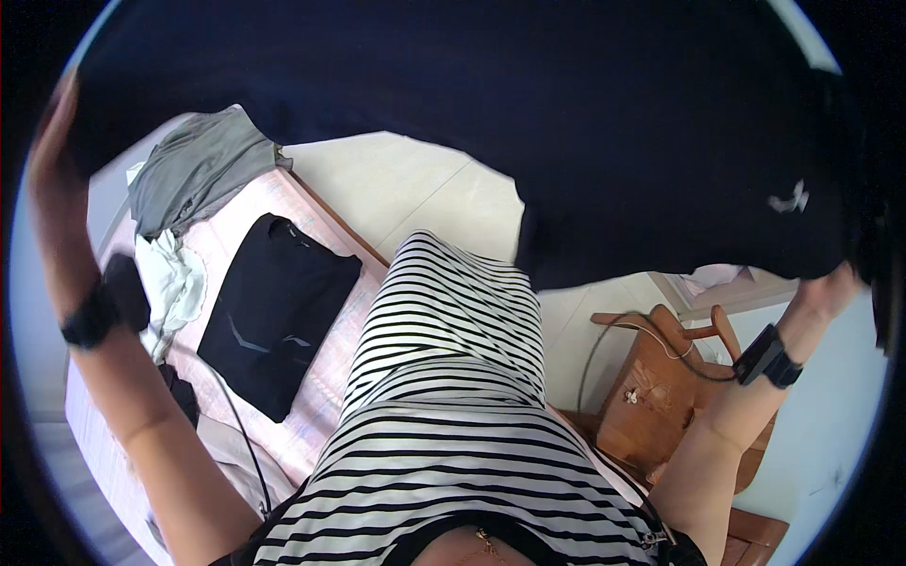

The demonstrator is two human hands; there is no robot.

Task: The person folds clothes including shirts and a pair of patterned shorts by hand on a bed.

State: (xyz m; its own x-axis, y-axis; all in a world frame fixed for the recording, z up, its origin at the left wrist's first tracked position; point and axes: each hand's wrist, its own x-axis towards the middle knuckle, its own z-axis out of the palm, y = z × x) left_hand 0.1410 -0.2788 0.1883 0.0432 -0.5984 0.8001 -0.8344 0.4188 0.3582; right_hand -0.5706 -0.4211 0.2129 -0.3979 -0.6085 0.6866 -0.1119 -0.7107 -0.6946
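A large black garment [651, 170] is held up and spread wide across the upper part of the view. Its exact kind is hard to tell, since much of it runs past the upper rim; a small light mark shows near its right end. My left hand [61, 160] is raised at the far left, gripping the garment's left edge with the fingers partly hidden. At the right, my right hand [830, 291] is closed on the lower right corner. A neatly folded black T-shirt [269, 311] with thin grey lines lies on the pink bed [330, 236] below.
A grey-green garment [203, 165] hangs over the bed's far corner, beside a crumpled white cloth [170, 283]. More clothes lie by my left forearm. To my right stands a brown wooden chair [642, 406]. Cables run from both wrist straps. Pale floor tiles [396, 179] show ahead.
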